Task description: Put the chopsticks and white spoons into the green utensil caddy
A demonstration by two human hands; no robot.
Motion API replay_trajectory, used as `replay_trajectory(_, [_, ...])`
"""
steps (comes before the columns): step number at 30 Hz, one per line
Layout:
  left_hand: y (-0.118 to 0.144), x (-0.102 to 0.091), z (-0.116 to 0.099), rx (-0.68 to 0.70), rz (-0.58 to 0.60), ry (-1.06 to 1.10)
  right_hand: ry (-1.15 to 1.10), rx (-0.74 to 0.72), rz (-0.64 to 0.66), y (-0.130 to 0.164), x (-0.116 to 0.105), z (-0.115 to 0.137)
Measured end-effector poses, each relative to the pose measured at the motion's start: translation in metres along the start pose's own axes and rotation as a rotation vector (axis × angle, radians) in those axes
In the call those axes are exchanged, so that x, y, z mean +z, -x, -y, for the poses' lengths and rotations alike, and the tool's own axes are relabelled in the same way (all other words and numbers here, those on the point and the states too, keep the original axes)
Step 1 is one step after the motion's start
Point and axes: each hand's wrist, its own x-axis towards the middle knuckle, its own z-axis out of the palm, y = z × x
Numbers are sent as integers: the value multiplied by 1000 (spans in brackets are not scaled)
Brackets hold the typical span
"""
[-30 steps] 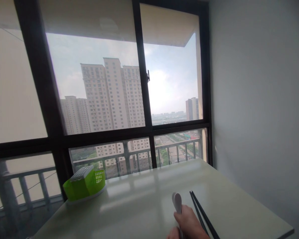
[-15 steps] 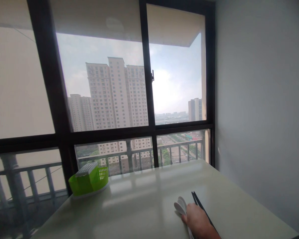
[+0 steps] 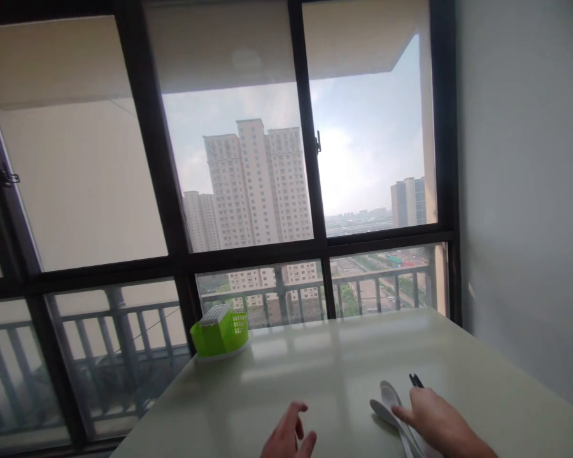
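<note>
Two white spoons, a left spoon [image 3: 384, 413] and a right spoon [image 3: 388, 392], lie side by side on the pale table [image 3: 334, 369], their handles running toward me. My right hand [image 3: 442, 416] is closed over a pair of dark chopsticks [image 3: 415, 380]. Only the chopsticks' ends show past the fingers; the rest is hidden. The thumb reaches left to the right spoon; whether it presses on it is unclear. Left of the spoons, at the bottom edge, my left hand [image 3: 289, 436] is in the air with fingers bent and thumb apart, holding nothing.
A bright green basket [image 3: 214, 337] with a grey slatted part stands at the table's far left corner. Behind the table runs a dark-framed window [image 3: 248, 251] with a railing outside. A plain wall [image 3: 525, 191] rises on the right.
My left hand has come into view at the bottom. My right hand has shifted over the chopsticks, now covering most of them. The view has turned left, so everything sits further right.
</note>
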Motion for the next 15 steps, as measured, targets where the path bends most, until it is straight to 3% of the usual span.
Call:
replay_trajectory(2, [-30,-44,33,-4,-261,-63,-58,-17,-53,-18,-14,-13])
replay_trajectory(5, [-75,-122,77,-198,-648,-226,-150,13,-199,-41,-32,-36])
replay_trajectory(6, [-88,-147,88,-252,-720,-256,-173,50,-266,-46,-34,-45])
replay_trajectory(8, [-110,-191,103,-334,-810,-290,-202,148,-395,-52,-31,-60])
replay_trajectory(10, [-129,-223,113,-414,-850,-306,-218,226,-478,-53,-21,-72])
replay_trajectory(12, [-146,-242,119,-484,-852,-318,-227,252,-511,-53,-9,-79])
replay_trajectory(15, [-173,-256,128,-570,-820,-332,-232,207,-527,-53,2,-80])
